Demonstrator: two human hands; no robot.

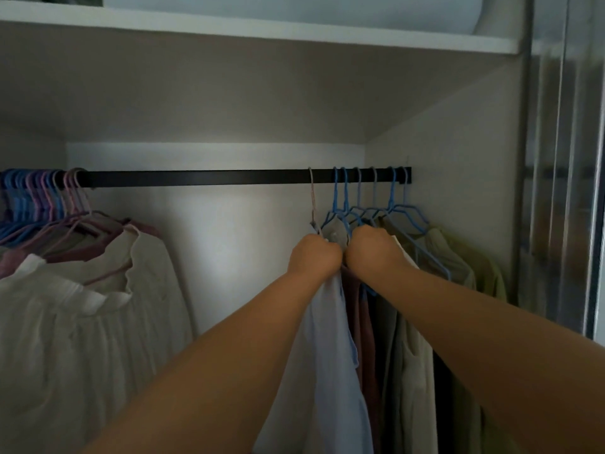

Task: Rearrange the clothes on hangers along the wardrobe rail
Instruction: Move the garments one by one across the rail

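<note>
A black wardrobe rail (196,178) runs across the closet. On its right end hang several blue hangers (363,204) and one pale pink hanger (312,198) with clothes. My left hand (314,257) is closed on the shoulder of a light blue garment (330,339) on the pink hanger. My right hand (373,250) is closed on the clothes just right of it, among the blue hangers. Brownish, grey-green and olive garments (458,257) hang further right. At the rail's left end a dense bunch of pink, purple and blue hangers (36,198) carries a white ruffled garment (82,309).
The rail's middle stretch bears no hangers. A white shelf (262,27) lies above. The wardrobe's right side wall (458,152) stands next to the last hanger, and a reflective sliding door (563,158) borders the right edge.
</note>
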